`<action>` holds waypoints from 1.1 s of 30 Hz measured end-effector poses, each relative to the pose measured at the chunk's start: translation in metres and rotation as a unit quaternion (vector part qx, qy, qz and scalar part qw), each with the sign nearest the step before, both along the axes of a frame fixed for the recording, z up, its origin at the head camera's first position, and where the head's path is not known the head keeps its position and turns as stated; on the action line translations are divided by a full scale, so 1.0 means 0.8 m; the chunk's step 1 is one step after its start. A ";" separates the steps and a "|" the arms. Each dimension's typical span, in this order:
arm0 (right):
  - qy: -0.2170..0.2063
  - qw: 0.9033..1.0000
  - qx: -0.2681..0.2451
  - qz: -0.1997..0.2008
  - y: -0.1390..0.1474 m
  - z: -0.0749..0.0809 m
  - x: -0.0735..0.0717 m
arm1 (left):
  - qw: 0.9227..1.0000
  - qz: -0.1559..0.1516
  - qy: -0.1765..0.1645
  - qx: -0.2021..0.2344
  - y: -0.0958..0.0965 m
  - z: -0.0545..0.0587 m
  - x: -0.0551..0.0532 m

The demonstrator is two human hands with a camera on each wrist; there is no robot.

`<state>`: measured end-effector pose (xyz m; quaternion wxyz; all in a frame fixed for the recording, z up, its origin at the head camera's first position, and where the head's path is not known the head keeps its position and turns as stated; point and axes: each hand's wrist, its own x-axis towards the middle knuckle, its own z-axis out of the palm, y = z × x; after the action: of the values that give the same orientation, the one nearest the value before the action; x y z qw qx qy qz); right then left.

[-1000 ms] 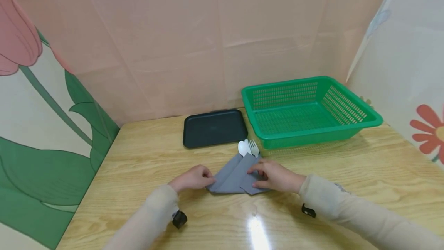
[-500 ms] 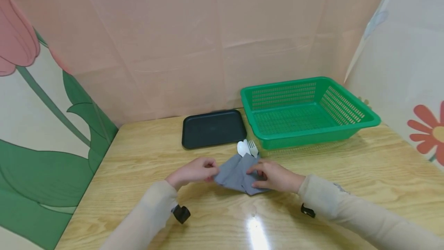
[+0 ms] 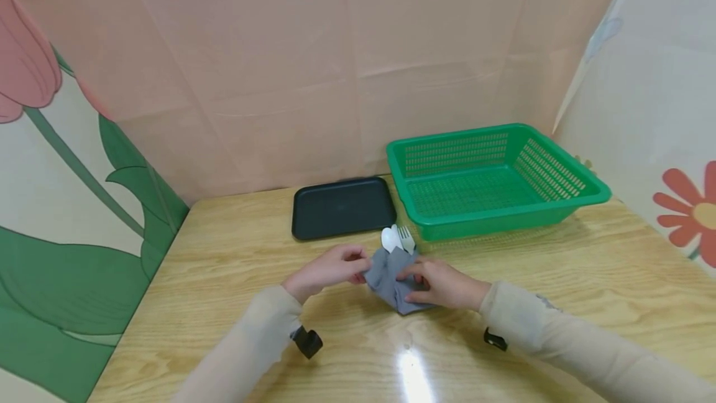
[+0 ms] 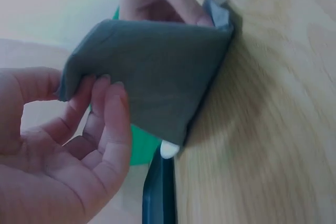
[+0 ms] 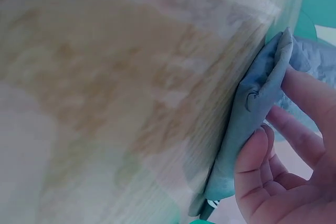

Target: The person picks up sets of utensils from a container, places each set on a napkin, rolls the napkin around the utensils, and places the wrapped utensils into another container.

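Note:
A grey cloth napkin (image 3: 385, 280) is folded around white cutlery in the middle of the table. A spoon head (image 3: 388, 239) and fork tines (image 3: 406, 239) stick out at its far end, with a narrow white tip between them. My left hand (image 3: 331, 268) pinches the napkin's left corner and holds it raised, bent inward; the left wrist view shows the lifted cloth (image 4: 157, 72) between thumb and fingers. My right hand (image 3: 447, 283) rests on the napkin's right side, thumb and index finger spread apart and pressing the folded flap. The cutlery handles are hidden inside the cloth.
A black tray (image 3: 344, 209) lies at the back, left of a green perforated basket (image 3: 503, 211). The basket's front wall stands just beyond the fork. Behind the wooden table (image 3: 224, 254) hangs a pink backdrop (image 3: 268, 79).
My left hand has lifted the napkin's left corner and brought it right and away from me, toward the cutlery. The right hand has stayed in place on the cloth.

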<state>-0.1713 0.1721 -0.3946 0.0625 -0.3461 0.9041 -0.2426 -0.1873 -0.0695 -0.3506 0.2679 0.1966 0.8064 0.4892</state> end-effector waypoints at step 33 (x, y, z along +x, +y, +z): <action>-0.049 0.994 -0.095 -0.004 0.008 -0.007 -0.007 | 0.964 0.067 -0.160 0.202 0.078 -0.032 0.012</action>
<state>-0.1765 0.1784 -0.4006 0.0721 -0.3348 0.8741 -0.3445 -0.1774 -0.0074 -0.3763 0.3147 0.1119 0.6488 0.6837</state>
